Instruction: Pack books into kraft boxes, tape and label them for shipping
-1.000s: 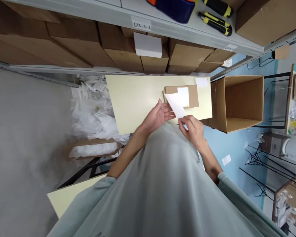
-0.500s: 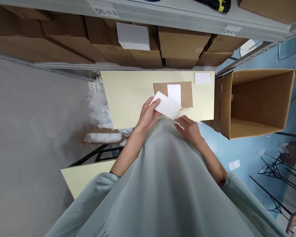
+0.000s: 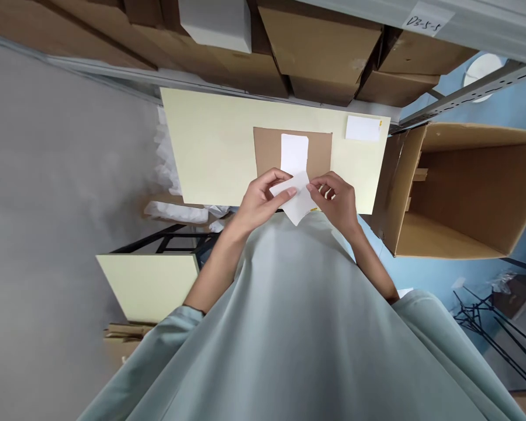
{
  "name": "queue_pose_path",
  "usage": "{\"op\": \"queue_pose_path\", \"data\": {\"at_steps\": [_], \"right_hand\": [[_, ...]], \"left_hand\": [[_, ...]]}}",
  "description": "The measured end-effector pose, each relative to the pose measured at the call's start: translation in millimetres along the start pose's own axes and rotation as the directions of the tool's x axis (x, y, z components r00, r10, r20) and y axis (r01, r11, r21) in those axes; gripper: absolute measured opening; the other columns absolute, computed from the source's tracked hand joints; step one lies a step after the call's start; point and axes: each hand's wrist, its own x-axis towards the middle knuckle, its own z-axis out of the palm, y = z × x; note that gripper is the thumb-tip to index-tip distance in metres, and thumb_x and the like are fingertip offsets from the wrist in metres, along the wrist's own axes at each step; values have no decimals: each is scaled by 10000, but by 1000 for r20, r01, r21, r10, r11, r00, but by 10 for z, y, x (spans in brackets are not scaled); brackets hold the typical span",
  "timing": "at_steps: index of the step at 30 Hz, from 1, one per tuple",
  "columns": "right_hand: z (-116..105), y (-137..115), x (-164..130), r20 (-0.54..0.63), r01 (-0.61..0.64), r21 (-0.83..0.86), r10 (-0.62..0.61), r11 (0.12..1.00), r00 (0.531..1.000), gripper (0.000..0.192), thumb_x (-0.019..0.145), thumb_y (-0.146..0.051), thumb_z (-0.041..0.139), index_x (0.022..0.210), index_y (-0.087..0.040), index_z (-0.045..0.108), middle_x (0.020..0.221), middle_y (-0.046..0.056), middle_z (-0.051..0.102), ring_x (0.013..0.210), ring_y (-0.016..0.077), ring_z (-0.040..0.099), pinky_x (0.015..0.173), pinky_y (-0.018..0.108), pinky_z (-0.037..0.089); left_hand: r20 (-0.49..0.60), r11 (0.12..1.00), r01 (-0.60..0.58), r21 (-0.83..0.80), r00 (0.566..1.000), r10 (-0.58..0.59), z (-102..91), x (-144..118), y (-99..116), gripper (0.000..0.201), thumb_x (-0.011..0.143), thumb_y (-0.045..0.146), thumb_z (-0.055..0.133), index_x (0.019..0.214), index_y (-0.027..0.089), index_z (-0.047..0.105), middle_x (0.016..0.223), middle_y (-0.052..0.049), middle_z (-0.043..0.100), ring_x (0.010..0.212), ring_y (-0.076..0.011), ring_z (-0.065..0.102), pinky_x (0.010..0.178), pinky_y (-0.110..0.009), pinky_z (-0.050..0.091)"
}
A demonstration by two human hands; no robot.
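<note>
Here both hands pinch one white slip (image 3: 298, 202) over the near edge of the table (image 3: 210, 146): the left hand (image 3: 259, 200) grips its left end, the right hand (image 3: 336, 197) its right corner. Just beyond lies a brown envelope (image 3: 267, 149) with a label (image 3: 294, 154) on it. An open carton (image 3: 473, 193) stands to the right.

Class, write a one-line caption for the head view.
Both hands hold a white slip above a brown envelope.
</note>
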Motion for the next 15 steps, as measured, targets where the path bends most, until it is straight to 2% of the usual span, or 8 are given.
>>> {"op": "queue_pose_path", "data": {"at_steps": [5,11,15], "right_hand": [[0,82,54,-19,-50,71,51,996,999,296,987,-521,745,874,-247,732,939,12,706,767,142,607,658,289,517],[78,125,145,-53,-69,136,77,988,996,283,959,-512,784,907,-237,747,913,2,708,775,134,610,706,291,552],[139,163,345,-77,-44,157,56,987,995,314,949,-535,802,932,-225,758,874,-2,710,786,142,630,755,308,589]], "left_hand": [[-138,995,-66,-70,989,56,-5,72,-200,538,779,586,926,1122,270,657,1069,-59,741,1012,-220,743,855,-333,625],[-171,995,-43,-94,985,27,-178,190,-266,411,853,578,876,955,225,690,973,-55,761,955,-196,754,908,-321,626],[-189,992,-100,-74,978,85,-291,343,-264,384,870,555,882,930,221,702,949,-52,772,950,-197,758,898,-315,615]]}}
